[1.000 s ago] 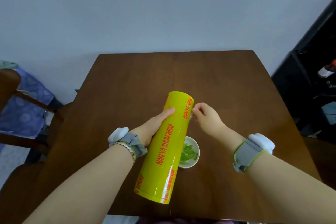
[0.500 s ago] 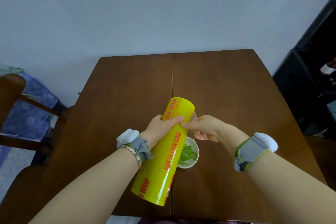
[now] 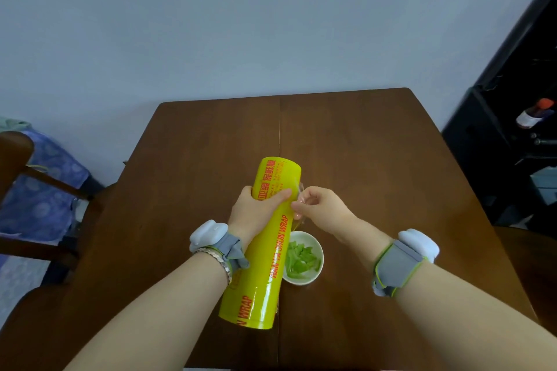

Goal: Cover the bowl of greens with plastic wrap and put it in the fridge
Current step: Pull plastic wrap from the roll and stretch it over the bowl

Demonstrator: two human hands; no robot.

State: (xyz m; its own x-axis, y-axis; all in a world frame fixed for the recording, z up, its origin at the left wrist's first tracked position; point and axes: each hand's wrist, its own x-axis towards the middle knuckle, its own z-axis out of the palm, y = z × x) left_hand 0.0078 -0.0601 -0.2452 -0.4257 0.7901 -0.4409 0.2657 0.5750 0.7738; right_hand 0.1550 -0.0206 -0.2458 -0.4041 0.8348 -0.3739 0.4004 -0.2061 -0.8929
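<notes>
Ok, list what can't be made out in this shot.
- Head view: the left part of the bowl is hidden behind the yellow wrap roll.
- Whether the right hand has the clear film's edge pinched: too faint to tell.
- Left hand palm is hidden behind the roll.
- No fridge can be identified.

A long yellow roll of plastic wrap (image 3: 269, 245) with red lettering slants above the table, overlapping the left rim of a small white bowl (image 3: 318, 250) of cut greens (image 3: 300, 260).
</notes>
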